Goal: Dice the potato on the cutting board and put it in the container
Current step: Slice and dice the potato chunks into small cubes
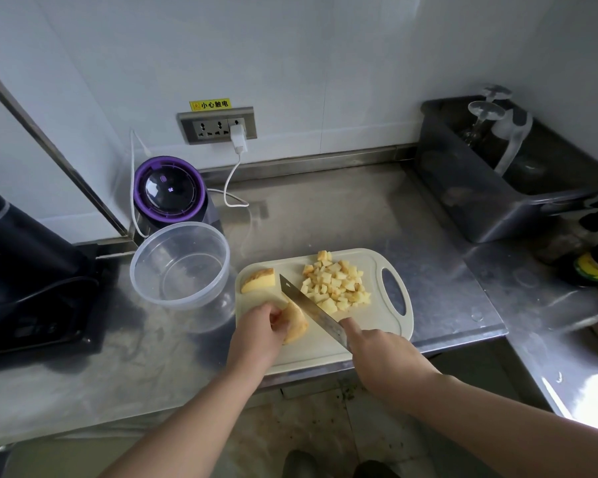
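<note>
We cut potato on the cutting board, just below the centre of the frame.

Our left hand (pixel 261 326) curls its fingers over a potato chunk (pixel 296 322) and holds it down on the cutting board (pixel 325 350). Close beside it but apart, our right hand (pixel 377 350) grips a knife (pixel 308 307), whose blade slants up and left along the chunk's right side. A potato wedge (pixel 259 280) lies at the board's upper left, and a heap of diced potato (pixel 335 284) lies to the right of the blade. A clear round container (pixel 183 303) stands on the steel worktop (pixel 342 215), just left of the board, with no potato in it. Behind it we see a purple-ringed blender (pixel 169 191) below a wall socket (pixel 217 125). A grey tub (pixel 480 201) sits at the upper right.
</note>
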A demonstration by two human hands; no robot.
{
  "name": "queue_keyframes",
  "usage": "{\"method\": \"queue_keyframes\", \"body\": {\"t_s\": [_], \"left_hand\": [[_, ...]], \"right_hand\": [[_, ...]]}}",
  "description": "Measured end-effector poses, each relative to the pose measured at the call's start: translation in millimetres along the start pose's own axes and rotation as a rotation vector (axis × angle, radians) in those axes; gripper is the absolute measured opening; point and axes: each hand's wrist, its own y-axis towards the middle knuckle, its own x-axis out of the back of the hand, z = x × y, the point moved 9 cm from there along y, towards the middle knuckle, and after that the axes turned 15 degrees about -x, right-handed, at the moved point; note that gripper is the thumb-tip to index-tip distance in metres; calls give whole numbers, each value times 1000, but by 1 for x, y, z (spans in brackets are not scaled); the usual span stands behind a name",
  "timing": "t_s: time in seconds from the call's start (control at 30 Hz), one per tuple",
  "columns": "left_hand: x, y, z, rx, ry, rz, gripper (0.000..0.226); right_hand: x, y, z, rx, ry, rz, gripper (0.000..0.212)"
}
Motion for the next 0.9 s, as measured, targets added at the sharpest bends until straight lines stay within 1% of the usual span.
{"method": "queue_keyframes", "body": {"t_s": [0.23,0.43,0.67,0.77,0.9], "left_hand": [[0,-1,-1,-8,12,-13,23],[0,0,-4,-26,31,-14,24],[-1,4,-5,-41,58,-12,21],[-3,5,-3,-37,77,-9,13],[-4,7,0,-34,95,2,16]], "right_hand": [[-4,-1,4,8,-19,15,52],[-5,-3,6,16,-17,41,56],[-17,2,13,45,-24,124,62],[-22,9,14,49,-23,159,57],[-31,14,15,53,-33,179,53]]}}
